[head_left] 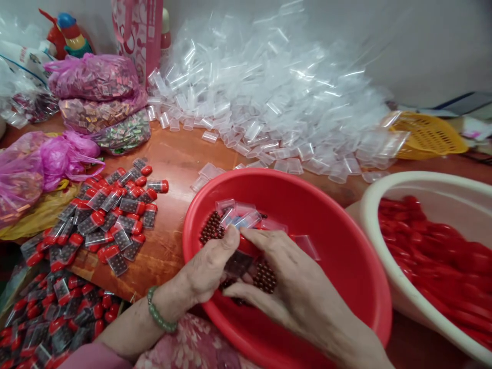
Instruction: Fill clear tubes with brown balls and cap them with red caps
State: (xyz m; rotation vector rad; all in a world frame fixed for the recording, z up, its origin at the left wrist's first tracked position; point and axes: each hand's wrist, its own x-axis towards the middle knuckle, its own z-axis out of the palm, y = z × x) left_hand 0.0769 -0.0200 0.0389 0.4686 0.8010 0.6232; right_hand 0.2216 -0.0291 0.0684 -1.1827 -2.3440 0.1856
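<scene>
Over the red basin (pixel 346 225), both of my hands are closed around a small clear case (pixel 238 263) with dark content and a red end. My left hand (pixel 209 264) grips it from the left, thumb up, a green bead bracelet (pixel 161 312) on its wrist. From the right, my right hand (pixel 295 277) has its fingers over the red end and its thumb below. Small dark brown balls (pixel 211 228) lie in the basin beneath the hands, with a few clear plastic sleeves (pixel 246 218) among them. My fingers hide part of the case.
A large pile of clear sleeves (pixel 269 102) spreads along the back by a yellow basket (pixel 430 133). At right, a white tub (pixel 372 215) holds red plastic pieces (pixel 438 261). Filled red-capped cases (pixel 111 210) lie at left, with more in a container below. Pink bags (pixel 96 77) stand behind.
</scene>
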